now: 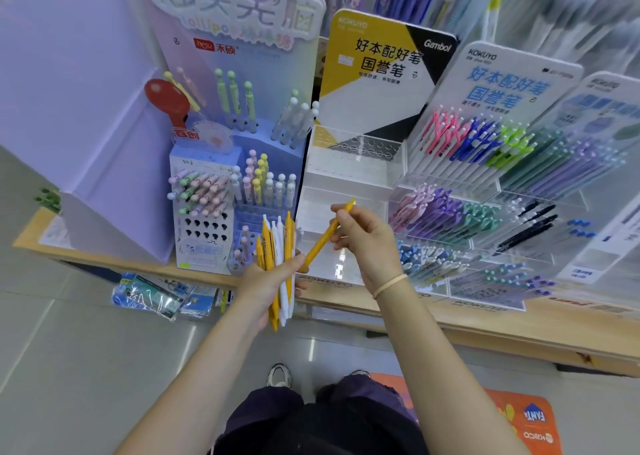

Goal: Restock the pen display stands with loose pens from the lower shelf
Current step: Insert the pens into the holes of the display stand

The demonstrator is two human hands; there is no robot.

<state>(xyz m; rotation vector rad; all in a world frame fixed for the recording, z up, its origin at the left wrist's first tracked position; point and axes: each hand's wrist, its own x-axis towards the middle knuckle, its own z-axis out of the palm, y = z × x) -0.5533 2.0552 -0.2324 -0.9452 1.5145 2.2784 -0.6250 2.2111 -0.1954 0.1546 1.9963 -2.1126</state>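
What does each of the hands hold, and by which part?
Left hand: a bundle of yellow and white pens, gripped mid-length. Right hand: one yellow pen, pinched near its upper end.

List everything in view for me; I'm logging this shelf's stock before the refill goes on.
Bundle of pens: several, yellow and white, in the left hand's grip.
Single yellow pen: one, pinched by the right hand, in front of the clear stand.
Clear acrylic stand: one, yellow-black-white header, its visible tiers hold no pens.
Lollipop pen display: one, lilac-blue, pastel round-topped pens, left of the clear stand.
Tiered pen racks: pink, blue, green, purple, black pens, to the right.
Red paddle sign: one, on the lollipop display.
Lilac cardboard box: one, far left.
Wooden shelf: one, under the displays.
Plastic packets: several, blue, below the shelf.
Orange mat: one, on the floor.
Left hand: holding the bundle.
Right hand: beige wristband.
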